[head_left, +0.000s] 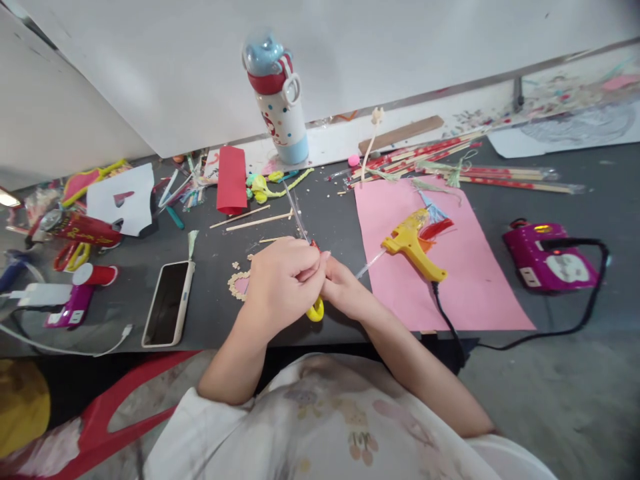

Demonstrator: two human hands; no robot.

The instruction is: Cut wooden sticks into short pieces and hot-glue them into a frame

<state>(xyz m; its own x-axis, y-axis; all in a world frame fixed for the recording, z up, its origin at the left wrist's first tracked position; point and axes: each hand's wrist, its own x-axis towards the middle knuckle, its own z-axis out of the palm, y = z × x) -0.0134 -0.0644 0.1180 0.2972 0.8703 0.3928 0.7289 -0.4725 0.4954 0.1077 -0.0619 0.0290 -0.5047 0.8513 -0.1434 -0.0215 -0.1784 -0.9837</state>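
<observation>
My left hand and my right hand meet at the table's near edge, both with fingers curled. Between them is a pair of scissors with a yellow handle loop; its thin blades point away from me past the left hand. The loop lies against my right hand, which seems to grip it. My left hand is folded over the scissors' middle, and what it pinches is hidden. Just left of it lies a small pink heart edged with pale beads.
A yellow glue gun rests on a pink sheet, its cord running off the edge. To the right is a purple device. A phone, a red paper, wooden sticks and a bottle are nearby.
</observation>
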